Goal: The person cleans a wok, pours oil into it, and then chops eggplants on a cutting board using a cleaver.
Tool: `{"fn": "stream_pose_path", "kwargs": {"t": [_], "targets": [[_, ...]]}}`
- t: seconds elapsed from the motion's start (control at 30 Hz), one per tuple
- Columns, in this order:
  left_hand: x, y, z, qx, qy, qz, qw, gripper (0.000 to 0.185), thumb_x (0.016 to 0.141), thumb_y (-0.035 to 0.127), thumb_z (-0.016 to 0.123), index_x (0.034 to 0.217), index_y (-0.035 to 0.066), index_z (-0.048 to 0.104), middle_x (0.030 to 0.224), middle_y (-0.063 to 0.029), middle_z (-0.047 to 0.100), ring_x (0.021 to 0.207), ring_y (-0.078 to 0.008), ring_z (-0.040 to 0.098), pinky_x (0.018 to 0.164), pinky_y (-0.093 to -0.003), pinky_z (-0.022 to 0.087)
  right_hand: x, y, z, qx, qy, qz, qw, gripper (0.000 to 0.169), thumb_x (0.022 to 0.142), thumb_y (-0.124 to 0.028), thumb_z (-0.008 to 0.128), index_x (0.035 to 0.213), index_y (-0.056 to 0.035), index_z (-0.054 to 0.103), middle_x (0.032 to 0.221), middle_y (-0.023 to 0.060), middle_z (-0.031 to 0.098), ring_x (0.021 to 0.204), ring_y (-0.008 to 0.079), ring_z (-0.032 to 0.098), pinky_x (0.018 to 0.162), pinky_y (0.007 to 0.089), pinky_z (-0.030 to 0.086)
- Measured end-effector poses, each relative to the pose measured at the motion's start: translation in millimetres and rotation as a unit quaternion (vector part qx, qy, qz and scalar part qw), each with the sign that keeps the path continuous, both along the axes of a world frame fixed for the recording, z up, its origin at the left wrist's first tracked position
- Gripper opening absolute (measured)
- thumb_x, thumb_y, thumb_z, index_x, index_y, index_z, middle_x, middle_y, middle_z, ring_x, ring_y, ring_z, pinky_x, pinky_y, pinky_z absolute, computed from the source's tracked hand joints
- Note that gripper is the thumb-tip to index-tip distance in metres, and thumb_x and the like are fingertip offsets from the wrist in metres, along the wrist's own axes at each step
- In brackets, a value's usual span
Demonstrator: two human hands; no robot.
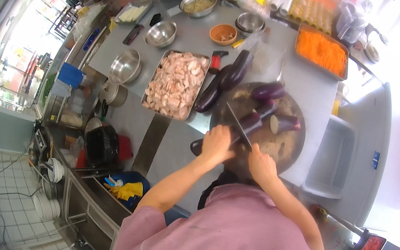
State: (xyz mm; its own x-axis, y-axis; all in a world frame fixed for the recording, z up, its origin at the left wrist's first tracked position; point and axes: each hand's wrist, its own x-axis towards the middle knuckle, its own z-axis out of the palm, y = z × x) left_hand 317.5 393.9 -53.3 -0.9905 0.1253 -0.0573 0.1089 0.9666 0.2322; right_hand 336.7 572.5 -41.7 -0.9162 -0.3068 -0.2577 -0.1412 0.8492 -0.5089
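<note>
My right hand (262, 164) grips a knife whose blade (238, 123) lies across an eggplant (250, 124) on a round chopping board (278, 151). My left hand (217, 143) holds that eggplant down, just left of the blade; its dark end (196, 147) sticks out past the hand. Several cut purple pieces rest on the board: one piece (269, 91) at the far side, a short piece (266, 109) beyond the blade, and one piece (285, 125) with its pale cut face showing. Whole eggplants (212, 92) lie at the board's left edge.
A metal tray of pale chopped pieces (176, 84) sits left of the eggplants. Farther off are a red-handled tool (216, 61), an orange bowl (223, 34), steel bowls (125, 67) and a tray of orange shreds (321, 51). A plastic basket (330, 157) stands to the right.
</note>
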Motion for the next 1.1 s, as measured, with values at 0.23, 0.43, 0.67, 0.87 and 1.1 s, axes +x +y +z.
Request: {"fn": "stream_pose_path", "kwargs": {"t": [0.23,0.43,0.67,0.87,1.1], "targets": [[-138.4,-41.0,32.8,0.193,0.143,0.039,0.970,0.076,0.066,0.038,0.076,0.115,-0.010,0.043,0.105,-0.0298,0.052,0.099,-0.0423,0.052,0.088,-0.0438,0.043,25.3,34.9,18.0,-0.041,0.020,-0.026,0.999,0.016,0.088,-0.017,0.049,0.088,-0.0036,0.040,0.067,0.0210,0.060,0.062,0.0430,0.058,0.056,0.0517,0.045],[-215.1,-59.0,1.4,0.098,-0.048,0.088,0.990,0.061,0.071,0.031,0.071,0.115,-0.007,0.052,0.111,-0.0312,0.055,0.107,-0.0405,0.053,0.091,-0.0418,0.044,39.0,52.7,26.9,0.001,0.000,-0.030,1.000,0.016,0.088,-0.017,0.050,0.087,-0.0034,0.041,0.068,0.0189,0.060,0.064,0.0417,0.058,0.057,0.0508,0.045],[-183.5,-89.2,-69.9,0.017,-0.136,0.153,0.979,0.082,0.067,0.031,0.073,0.125,-0.009,0.032,0.104,-0.0300,0.059,0.097,-0.0392,0.060,0.085,-0.0421,0.047,38.9,57.2,26.4,0.002,-0.023,-0.065,0.998,0.016,0.088,-0.017,0.049,0.088,-0.0035,0.041,0.068,0.0199,0.059,0.064,0.0425,0.057,0.057,0.0515,0.044],[-153.1,-76.4,-21.3,0.105,-0.115,0.227,0.961,0.069,0.065,0.032,0.071,0.113,-0.009,0.043,0.097,-0.0276,0.062,0.092,-0.0384,0.062,0.081,-0.0419,0.049,35.3,63.4,18.5,-0.038,-0.005,-0.058,0.998,0.016,0.088,-0.017,0.050,0.087,-0.0031,0.041,0.066,0.0220,0.057,0.064,0.0436,0.056,0.057,0.0521,0.043],[-37.8,-74.0,12.3,0.114,-0.101,0.079,0.985,0.055,0.063,0.029,0.070,0.099,-0.007,0.048,0.092,-0.0256,0.059,0.088,-0.0382,0.059,0.075,-0.0434,0.048,24.3,49.3,16.8,-0.140,0.077,-0.035,0.986,0.018,0.088,-0.016,0.051,0.086,-0.0024,0.040,0.068,0.0201,0.057,0.062,0.0424,0.055,0.054,0.0493,0.043]]}}
